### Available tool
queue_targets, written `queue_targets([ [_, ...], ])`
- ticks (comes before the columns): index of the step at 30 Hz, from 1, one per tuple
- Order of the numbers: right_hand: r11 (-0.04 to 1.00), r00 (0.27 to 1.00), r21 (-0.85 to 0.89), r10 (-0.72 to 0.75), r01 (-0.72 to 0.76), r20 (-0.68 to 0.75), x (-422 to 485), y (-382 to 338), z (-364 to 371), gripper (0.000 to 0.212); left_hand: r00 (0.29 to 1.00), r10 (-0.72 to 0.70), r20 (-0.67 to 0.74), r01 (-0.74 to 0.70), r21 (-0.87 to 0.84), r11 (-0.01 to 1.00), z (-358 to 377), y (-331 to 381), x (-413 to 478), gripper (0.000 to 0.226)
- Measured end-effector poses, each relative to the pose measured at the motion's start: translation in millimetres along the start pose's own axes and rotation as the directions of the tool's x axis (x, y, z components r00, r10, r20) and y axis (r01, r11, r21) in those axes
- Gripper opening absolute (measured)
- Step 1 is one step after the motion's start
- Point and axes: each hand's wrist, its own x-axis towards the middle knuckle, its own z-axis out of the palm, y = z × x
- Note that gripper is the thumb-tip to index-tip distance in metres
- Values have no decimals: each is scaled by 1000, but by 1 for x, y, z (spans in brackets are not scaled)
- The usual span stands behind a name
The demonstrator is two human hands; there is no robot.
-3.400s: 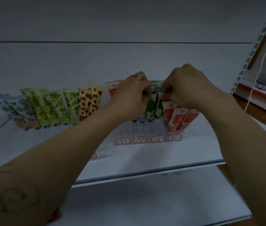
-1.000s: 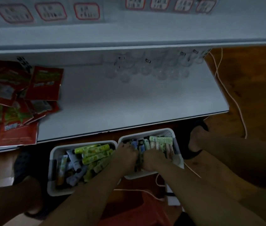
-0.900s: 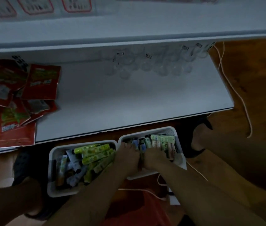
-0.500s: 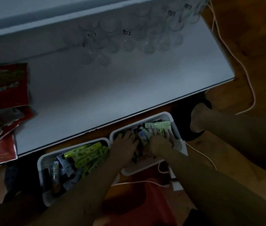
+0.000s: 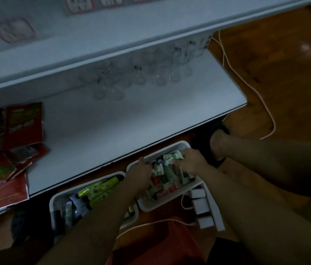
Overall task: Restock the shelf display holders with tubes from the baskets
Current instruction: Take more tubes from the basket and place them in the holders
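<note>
While left hand (image 5: pixel 140 174) sits at basket rim (image 5: pixel 180 143), grip unclear, right hand (image 5: pixel 191 162) pinches green tube (image 5: pixel 171 156)

Wood floor (image 5: pixel 284 83): two white baskets (image 5: pixel 184 144). Shelf (image 5: pixel 131 121): red packets (image 5: pixel 23 125) left, clear holders (image 5: pixel 137 77).

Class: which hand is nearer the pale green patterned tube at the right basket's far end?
Right. The right hand pinches the pale green tube itself; the left hand is apart from it, at the basket's left side.
</note>
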Motion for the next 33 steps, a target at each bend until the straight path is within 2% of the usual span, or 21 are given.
queue_targets([
  [2, 997, 998, 46, -62, 63, -23, -12, -11, -10, 55, 996, -69, -54, 54, -246, 968, -11, -6, -9, 42],
  [5, 980, 979, 48, -190, 194, -79, -31, -36, -33, 25, 988, -108, -112, 32, -534, 845, -34, -14, -29, 38],
  [7, 965, 957, 42, -251, 259, -145, -47, -56, -49, 20, 967, -134, -216, -39, -647, 761, -52, -15, -47, 37],
  [9, 941, 924, 30, -325, 337, -201, -62, -75, -68, 24, 923, -162, -348, -131, -684, 717, -71, -15, -66, 40],
  [12, 901, 884, 45, -412, 431, -223, -84, -104, -97, 15, 863, -157, -479, -262, -692, 672, -105, -15, -90, 25],
  [15, 845, 831, 5, -526, 535, -182, -108, -133, -124, 8, 810, -109, -576, -385, -663, 642, -143, -8, -115, 22],
  [18, 776, 769, 15, -623, 631, -143, -135, -161, -152, 4, 699, -77, -711, -489, -554, 673, -183, 6, -139, 18],
  [22, 696, 667, -68, -707, 714, -233, -163, -193, -194, 9, 544, -98, -833, -591, -464, 660, -230, 17, -167, 19],
  [26, 635, 562, -187, -760, 750, -326, -177, -215, -228, 16, 411, -181, -894, -601, -414, 684, -264, 12, -184, 20],
  [29, 599, 442, -354, -785, 718, -433, -182, -229, -251, 25, 343, -228, -911, -548, -392, 739, -294, 2, -191, 20],
  [31, 606, 364, -376, -758, 701, -542, -184, -235, -263, 32, 308, -266, -913, -535, -398, 745, -312, -6, -192, 29],
  [33, 611, 318, -351, -722, 710, -614, -184, -239, -273, 31, 272, -314, -910, -541, -415, 732, -328, -13, -190, 27],
])
